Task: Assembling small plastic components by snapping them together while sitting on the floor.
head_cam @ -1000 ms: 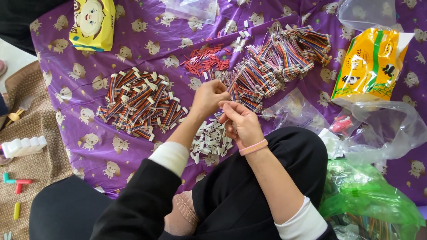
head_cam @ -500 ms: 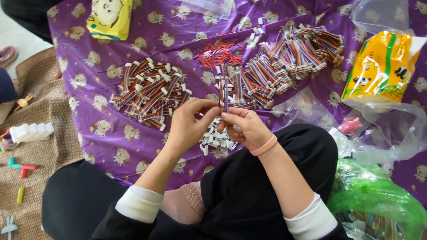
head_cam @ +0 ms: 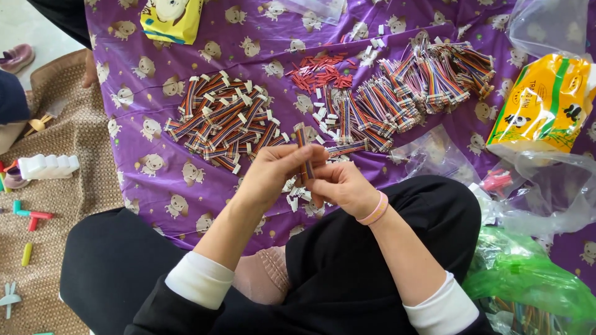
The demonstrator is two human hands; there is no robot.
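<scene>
- left hand point(head_cam: 273, 170) and right hand point(head_cam: 341, 186), frame centre, both pinched on one striped ribbon cable point(head_cam: 303, 152), held upright
- cable pile point(head_cam: 220, 121) upper left on purple sheet point(head_cam: 155, 180)

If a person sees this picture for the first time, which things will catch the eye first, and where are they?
In the centre, the left hand and the right hand hold one short multicoloured ribbon cable upright between them. Behind them, on the purple patterned cloth, lie a left pile of finished cables and a longer pile at upper right. A yellow bag lies at the right edge.
</scene>
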